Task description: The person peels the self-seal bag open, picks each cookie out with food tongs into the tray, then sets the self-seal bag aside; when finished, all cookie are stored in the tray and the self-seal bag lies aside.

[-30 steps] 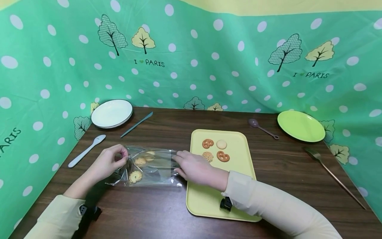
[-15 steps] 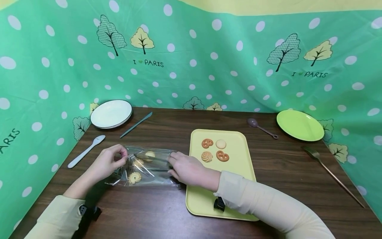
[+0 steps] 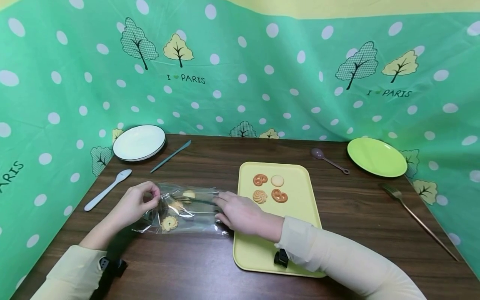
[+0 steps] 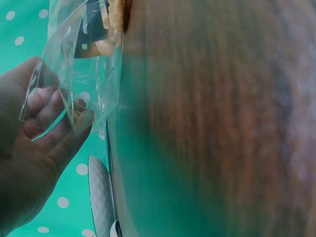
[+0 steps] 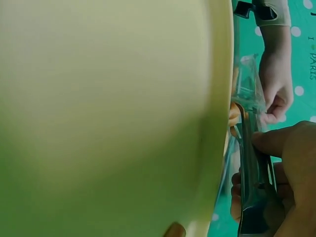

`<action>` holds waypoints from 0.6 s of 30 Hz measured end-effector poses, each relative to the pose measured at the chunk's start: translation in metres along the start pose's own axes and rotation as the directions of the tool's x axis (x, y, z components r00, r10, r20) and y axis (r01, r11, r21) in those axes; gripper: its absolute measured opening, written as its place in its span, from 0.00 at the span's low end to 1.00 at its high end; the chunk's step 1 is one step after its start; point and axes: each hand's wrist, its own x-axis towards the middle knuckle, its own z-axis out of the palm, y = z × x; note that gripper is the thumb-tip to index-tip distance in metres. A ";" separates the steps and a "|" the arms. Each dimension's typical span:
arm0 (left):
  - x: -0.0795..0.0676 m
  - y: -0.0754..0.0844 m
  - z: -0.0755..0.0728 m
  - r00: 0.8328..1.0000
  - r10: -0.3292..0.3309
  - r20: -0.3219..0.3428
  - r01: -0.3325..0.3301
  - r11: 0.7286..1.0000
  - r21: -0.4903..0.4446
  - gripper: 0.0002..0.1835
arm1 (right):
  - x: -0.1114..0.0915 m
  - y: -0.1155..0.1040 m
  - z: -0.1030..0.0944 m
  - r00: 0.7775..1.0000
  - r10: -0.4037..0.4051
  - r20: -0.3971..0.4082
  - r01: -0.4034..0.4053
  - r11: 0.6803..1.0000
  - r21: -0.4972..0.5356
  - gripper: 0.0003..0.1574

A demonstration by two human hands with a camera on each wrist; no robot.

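My left hand (image 3: 136,203) pinches the left end of a clear plastic bag (image 3: 202,225), whose loose film stands up around the fingers (image 4: 42,140) in the left wrist view. Three cookies lie in the bag: a flower-shaped one (image 3: 169,223), a second partly covered by glare and a round one (image 3: 189,194). With its thumb and fingers, my right hand (image 3: 241,212) grips dark metal tongs (image 5: 252,173) at the bag's right end. The tongs' slotted tip (image 3: 181,197) overlaps the two upper cookies; whether it holds one, I cannot tell.
A yellow tray (image 3: 277,254) carries two pretzels (image 3: 279,196), a swirl cookie (image 3: 259,196) and a round cookie (image 3: 277,181). Around it lie a white bowl (image 3: 138,143), a pale spreader (image 3: 108,191), a teal knife (image 3: 170,156), a purple spoon (image 3: 330,161), a green plate (image 3: 376,157) and a fork (image 3: 420,221).
My right hand first shifted left, then slightly back right. The tongs' tip now lies a little lower over the cookies, and the bag film has creased differently. My left hand stayed put.
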 end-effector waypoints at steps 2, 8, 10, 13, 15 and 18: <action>0.000 0.000 0.000 1.000 -0.002 0.002 0.002 1.000 -0.001 0.09 | -0.003 0.002 -0.003 1.000 0.010 0.004 -0.010 1.000 0.020 0.28; 0.000 0.000 0.000 1.000 0.008 -0.006 -0.008 1.000 -0.006 0.10 | -0.017 0.010 -0.011 0.999 0.045 0.006 -0.046 0.997 0.063 0.29; 0.000 0.000 -0.001 1.000 0.011 -0.009 -0.011 1.000 -0.005 0.10 | -0.024 0.014 -0.013 0.999 0.047 -0.007 -0.046 0.997 0.069 0.29; 0.000 0.000 -0.001 1.000 0.009 -0.009 -0.009 1.000 -0.001 0.10 | -0.036 0.020 -0.016 0.998 0.055 -0.030 -0.052 0.995 0.086 0.29; 0.000 0.000 -0.001 1.000 0.006 -0.006 -0.006 1.000 -0.001 0.10 | -0.044 0.024 -0.018 0.997 0.063 -0.044 -0.058 0.994 0.091 0.28; 0.000 0.001 -0.001 1.000 0.003 -0.002 -0.003 1.000 -0.004 0.09 | -0.059 0.029 -0.024 0.994 0.092 -0.058 -0.086 0.991 0.099 0.27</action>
